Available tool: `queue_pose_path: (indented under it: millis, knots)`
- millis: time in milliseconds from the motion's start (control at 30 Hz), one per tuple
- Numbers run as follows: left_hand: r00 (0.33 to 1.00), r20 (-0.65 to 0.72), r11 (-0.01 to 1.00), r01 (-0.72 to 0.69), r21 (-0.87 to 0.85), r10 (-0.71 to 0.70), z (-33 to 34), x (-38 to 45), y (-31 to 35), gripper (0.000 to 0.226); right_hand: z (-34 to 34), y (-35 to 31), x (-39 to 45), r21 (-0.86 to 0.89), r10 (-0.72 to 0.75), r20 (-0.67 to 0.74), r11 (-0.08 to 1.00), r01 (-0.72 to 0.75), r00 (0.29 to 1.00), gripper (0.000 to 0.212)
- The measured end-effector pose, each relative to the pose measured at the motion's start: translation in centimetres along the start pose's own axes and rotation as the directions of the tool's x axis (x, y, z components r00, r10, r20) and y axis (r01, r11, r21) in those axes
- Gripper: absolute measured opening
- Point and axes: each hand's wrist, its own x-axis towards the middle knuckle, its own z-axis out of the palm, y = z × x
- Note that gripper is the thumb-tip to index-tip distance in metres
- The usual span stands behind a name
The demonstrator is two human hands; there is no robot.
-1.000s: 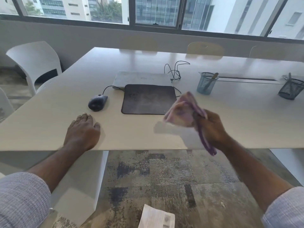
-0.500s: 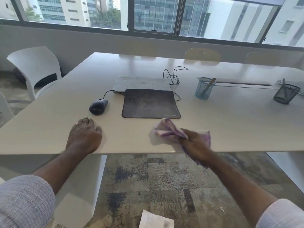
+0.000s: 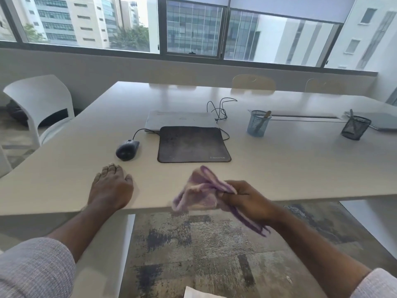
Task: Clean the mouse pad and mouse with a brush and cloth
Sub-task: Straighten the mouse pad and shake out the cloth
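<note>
Before us runs a long white table (image 3: 279, 168), with a white chair (image 3: 36, 100) at its left end and windows behind. On the table a closed grey laptop (image 3: 180, 119) lies flat, and touching its near edge sits the dark mouse pad (image 3: 193, 145), square to us. The black mouse (image 3: 127, 149) rests just left of the pad, off it, its cable curving back toward the laptop. Farther right stands a blue mesh cup (image 3: 257, 124) with what may be a brush handle leaning in it, though it is too small for us to be sure, and well beyond that a black mesh cup (image 3: 355, 127).

Our left hand (image 3: 110, 188) lies flat on the table near the front edge, palm down, fingers straight and together, holding nothing. Our right hand (image 3: 247, 201) grips a purple cloth (image 3: 199, 194) at the table's front edge, just in front of the pad; the cloth is bunched and blurred, one end trailing below the wrist.
</note>
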Motion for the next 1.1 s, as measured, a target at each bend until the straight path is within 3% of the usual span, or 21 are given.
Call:
queue_pose_path:
  millis: [100, 167, 333, 500, 600, 700, 800, 867, 967, 1100]
  knots:
    - [1.000, 0.003, 1.000, 0.003, -0.013, -0.003, -0.1, -0.1, 0.1, 0.061, -1.7, -1.9, 0.0, 0.158, 0.024, -0.195, 0.987, 0.007, 0.980, 0.023]
    - [1.000, -0.001, 1.000, 0.002, -0.020, -0.002, -0.1, -0.2, 0.2, 0.061, -3.0, -2.7, 0.4, 0.173, 0.039, -0.364, 0.985, 0.027, 0.930, 0.021]
    - [0.999, -0.023, 0.999, -0.030, -0.023, 0.029, -0.3, -0.6, 0.3, 0.060, -6.4, -2.5, 3.2, 0.069, 0.076, -0.698, 0.997, -0.038, 0.712, 0.013]
    - [0.988, -0.049, 0.989, -0.146, -0.003, 0.145, -0.4, -0.9, 0.3, 0.058, -9.3, -0.9, 5.7, -0.001, 0.114, -0.819, 0.980, -0.200, 0.562, 0.017]
    - [0.978, -0.043, 0.979, -0.204, 0.002, 0.203, -0.5, -0.9, 0.4, 0.059, -11.1, 0.1, 6.4, -0.080, 0.135, -0.852, 0.921, -0.380, 0.506, 0.023]
    - [0.978, -0.026, 0.978, -0.209, -0.019, 0.209, -0.5, -0.8, 0.4, 0.061, -12.4, 1.4, 6.7, -0.131, 0.168, -0.860, 0.840, -0.526, 0.482, 0.053]
    - [0.981, -0.024, 0.980, -0.194, -0.032, 0.193, -0.4, -0.7, 0.3, 0.061, -13.3, 3.2, 7.3, -0.185, 0.148, -0.884, 0.760, -0.623, 0.442, 0.063]
    - [0.983, -0.021, 0.982, -0.185, -0.034, 0.185, -0.3, -0.5, 0.3, 0.061, -13.2, 4.5, 8.0, -0.209, 0.192, -0.849, 0.734, -0.646, 0.492, 0.066]
    - [0.983, -0.012, 0.983, -0.182, -0.023, 0.181, -0.3, -0.4, 0.4, 0.062, -12.0, 6.2, 8.9, -0.353, 0.293, -0.697, 0.654, -0.669, 0.655, 0.082]
    - [0.983, 0.000, 0.983, -0.185, -0.006, 0.185, -0.3, -0.4, 0.4, 0.062, -11.8, 8.1, 8.8, -0.560, 0.152, -0.657, 0.556, -0.614, 0.738, 0.070]
